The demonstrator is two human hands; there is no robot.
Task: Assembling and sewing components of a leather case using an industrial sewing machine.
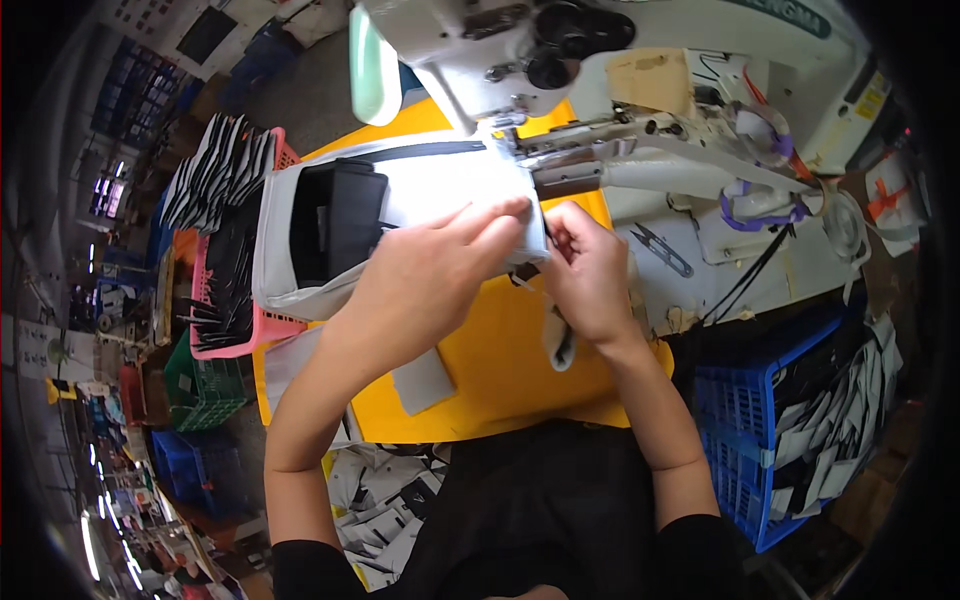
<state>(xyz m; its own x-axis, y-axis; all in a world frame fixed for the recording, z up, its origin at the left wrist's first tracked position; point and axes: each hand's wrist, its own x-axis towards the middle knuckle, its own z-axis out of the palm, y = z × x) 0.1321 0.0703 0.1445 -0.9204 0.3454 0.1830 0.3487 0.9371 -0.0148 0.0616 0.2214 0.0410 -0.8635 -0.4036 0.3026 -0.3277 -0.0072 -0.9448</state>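
White fabric piece (440, 190), a half-made pouch or bag panel with a black zip strip along its far edge and a black lined opening at its left end, lies across the yellow table top (500, 380) and runs up under the sewing machine head (560, 50). Nearest the person, a loose grey-white patch (422, 382) rests on the yellow surface, apart from both hands. Left hand (420, 280) lies flat over the panel, fingers stretched and pressing the cloth just beside the presser foot (545, 165). Right hand (585, 270) pinches the panel's near right corner between thumb and fingertips, narrowly closed on it; a strip of the same cloth hangs below the palm. By its look the piece is light, soft and limp, likely to sag and crease wherever it is unsupported, so the seam edge near the needle and the flat middle seem the sound places to hold it. Further right, small thread snips (662, 250) lie on the white machine bed. Pink basket (225, 300) of black pieces stands to the left, blue crate (770, 420) of cut panels to the right.
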